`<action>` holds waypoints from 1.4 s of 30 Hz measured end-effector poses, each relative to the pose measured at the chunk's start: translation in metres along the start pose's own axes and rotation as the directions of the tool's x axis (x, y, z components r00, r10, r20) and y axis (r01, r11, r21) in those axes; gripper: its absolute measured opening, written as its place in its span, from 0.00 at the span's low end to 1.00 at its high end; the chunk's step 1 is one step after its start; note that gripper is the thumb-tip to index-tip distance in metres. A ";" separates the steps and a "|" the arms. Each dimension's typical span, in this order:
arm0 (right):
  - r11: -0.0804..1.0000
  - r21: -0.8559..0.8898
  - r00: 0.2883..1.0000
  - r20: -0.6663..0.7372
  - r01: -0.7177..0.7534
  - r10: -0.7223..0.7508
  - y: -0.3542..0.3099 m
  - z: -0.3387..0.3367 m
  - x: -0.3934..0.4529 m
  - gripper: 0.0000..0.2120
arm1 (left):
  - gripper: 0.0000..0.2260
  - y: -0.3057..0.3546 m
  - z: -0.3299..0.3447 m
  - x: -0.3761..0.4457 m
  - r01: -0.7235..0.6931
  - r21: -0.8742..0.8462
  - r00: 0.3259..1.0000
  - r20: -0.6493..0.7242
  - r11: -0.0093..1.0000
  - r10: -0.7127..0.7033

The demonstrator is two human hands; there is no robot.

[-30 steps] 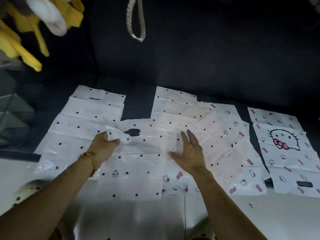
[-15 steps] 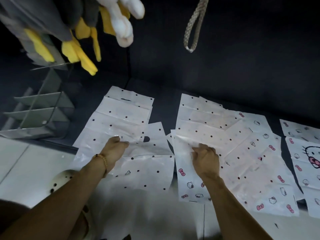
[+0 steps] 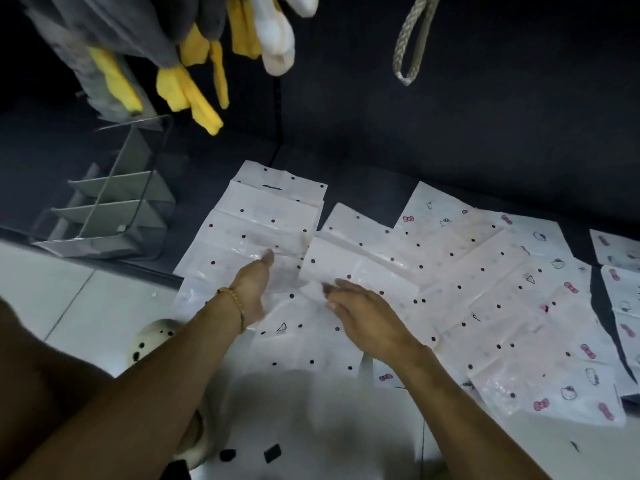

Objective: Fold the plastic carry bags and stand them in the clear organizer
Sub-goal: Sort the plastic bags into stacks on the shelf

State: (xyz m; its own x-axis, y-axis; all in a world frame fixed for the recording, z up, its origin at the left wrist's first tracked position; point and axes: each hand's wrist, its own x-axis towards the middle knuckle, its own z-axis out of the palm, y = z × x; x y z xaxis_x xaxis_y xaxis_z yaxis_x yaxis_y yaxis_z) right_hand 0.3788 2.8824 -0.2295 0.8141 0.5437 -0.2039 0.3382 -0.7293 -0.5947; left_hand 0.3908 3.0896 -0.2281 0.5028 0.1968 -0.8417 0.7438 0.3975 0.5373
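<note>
Several plastic bags are lying flat and overlapping on the floor. At far left, one clear organizer [image 3: 114, 206] is standing with its slots apparently holding no bags. Next, one dotted bag [image 3: 263, 223] is lying spread out. The left hand [image 3: 251, 289] is resting flat, fingers straight, on the nearer dotted bag [image 3: 304, 344]; half a second ago it was gripping this bag's edge. The right hand [image 3: 367, 317], previously bunched on the plastic, is now pinching a raised flap at that bag's top, so a first fold is probably beginning. Rightward, roughly four cat-print bags [image 3: 540, 341] are waiting; overlaps are preventing an exact count.
</note>
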 end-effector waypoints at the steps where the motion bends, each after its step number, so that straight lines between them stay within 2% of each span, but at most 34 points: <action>1: 0.999 -0.034 0.999 0.038 0.025 -0.024 -0.003 0.006 -0.004 0.15 | 0.28 -0.001 0.003 -0.002 0.012 -0.039 0.998 0.056 0.999 -0.010; 3: 0.993 -0.093 0.992 0.106 0.073 -0.063 -0.008 0.016 -0.016 0.15 | 0.26 -0.006 0.012 -0.004 -0.074 0.014 0.987 0.147 0.997 0.072; 6: 0.995 -0.082 0.981 0.190 0.062 -0.046 -0.004 0.021 -0.034 0.15 | 0.14 -0.018 0.024 -0.001 -0.315 0.244 0.946 0.163 0.917 0.281; 8: 0.996 0.061 0.980 0.192 -0.069 0.056 0.002 0.016 -0.044 0.17 | 0.11 -0.028 0.028 0.002 -0.420 0.351 0.907 0.169 0.837 0.385; 9: 0.975 0.158 0.981 0.141 -0.154 0.132 0.007 0.010 -0.047 0.19 | 0.11 -0.031 0.029 0.004 -0.446 0.383 0.895 0.170 0.809 0.413; 11: 0.910 0.297 0.942 -0.081 -0.289 0.326 0.025 -0.005 -0.052 0.20 | 0.13 -0.035 0.028 0.006 -0.452 0.393 0.891 0.175 0.801 0.418; 13: 0.883 0.216 0.826 -0.317 -0.416 0.466 0.055 -0.021 -0.058 0.21 | 0.11 -0.036 0.025 0.007 -0.436 0.401 0.900 0.182 0.806 0.397; 14: 0.854 0.122 0.774 -0.375 -0.505 0.511 0.072 -0.027 -0.063 0.23 | 0.10 -0.035 0.022 0.007 -0.423 0.413 0.906 0.193 0.807 0.376; 16: 0.763 -0.062 0.731 -0.348 -0.643 0.587 0.101 -0.035 -0.073 0.29 | 0.10 -0.034 0.014 0.007 -0.406 0.400 0.912 0.238 0.822 0.335; 17: 0.738 -0.113 0.730 -0.304 -0.665 0.612 0.112 -0.036 -0.078 0.29 | 0.12 -0.033 0.010 0.006 -0.395 0.386 0.914 0.253 0.834 0.316; 20: 0.754 -0.185 0.766 -0.306 -0.630 0.565 0.124 -0.033 -0.081 0.14 | 0.14 -0.036 0.003 0.004 -0.368 0.394 0.924 0.256 0.843 0.283; 22: 0.752 -0.240 0.777 -0.352 -0.614 0.522 0.123 -0.031 -0.078 0.11 | 0.14 -0.040 0.002 0.002 -0.361 0.408 0.930 0.226 0.838 0.290; 24: 0.728 -0.179 0.722 -0.415 -0.662 0.554 0.119 -0.033 -0.073 0.13 | 0.14 -0.042 0.001 0.001 -0.361 0.406 0.931 0.208 0.840 0.299; 26: 0.710 -0.008 0.624 -0.485 -0.704 0.613 0.110 -0.041 -0.064 0.14 | 0.13 -0.042 0.001 -0.001 -0.350 0.388 0.935 0.199 0.852 0.293; 28: 0.735 0.120 0.598 -0.500 -0.668 0.626 0.095 -0.050 -0.052 0.13 | 0.14 -0.041 0.000 -0.003 -0.337 0.367 0.939 0.200 0.867 0.281; 31: 0.794 0.164 0.658 -0.476 -0.585 0.583 0.058 -0.063 -0.029 0.11 | 0.15 -0.037 0.001 -0.009 -0.329 0.311 0.939 0.209 0.892 0.273; 34: 0.889 0.057 0.817 -0.372 -0.454 0.441 0.013 -0.052 -0.009 0.12 | 0.14 -0.035 0.004 -0.018 -0.282 0.199 0.952 0.178 0.939 0.248; 36: 0.930 0.038 0.888 -0.285 -0.367 0.362 -0.013 -0.029 0.000 0.11 | 0.16 -0.034 0.006 -0.020 -0.211 0.152 0.971 0.144 0.965 0.190; 37: 0.941 0.035 0.910 -0.248 -0.336 0.334 -0.024 -0.016 0.002 0.12 | 0.19 -0.035 0.006 -0.022 -0.177 0.107 0.973 0.170 0.978 0.157; 39: 0.958 0.032 0.947 -0.146 -0.286 0.287 -0.039 0.003 0.001 0.14 | 0.14 -0.034 0.008 -0.028 -0.128 -0.011 0.941 0.315 0.992 0.125; 41: 0.969 0.107 0.975 0.000 -0.222 0.224 -0.041 0.013 -0.002 0.15 | 0.16 -0.034 0.009 -0.031 -0.163 0.003 0.904 0.401 0.987 0.148; 42: 0.963 0.172 0.978 0.064 -0.207 0.198 -0.038 0.013 -0.004 0.16 | 0.17 -0.036 0.011 -0.029 -0.233 0.083 0.916 0.355 0.969 0.189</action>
State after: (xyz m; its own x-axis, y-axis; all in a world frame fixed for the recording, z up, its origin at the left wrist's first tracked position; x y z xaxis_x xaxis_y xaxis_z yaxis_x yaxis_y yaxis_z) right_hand 0.3562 2.9135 -0.2160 0.8333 0.4136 -0.3669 0.0764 -0.7435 -0.6644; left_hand 0.3539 3.0600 -0.2221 0.7574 -0.0624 -0.6500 0.6405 0.2647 0.7209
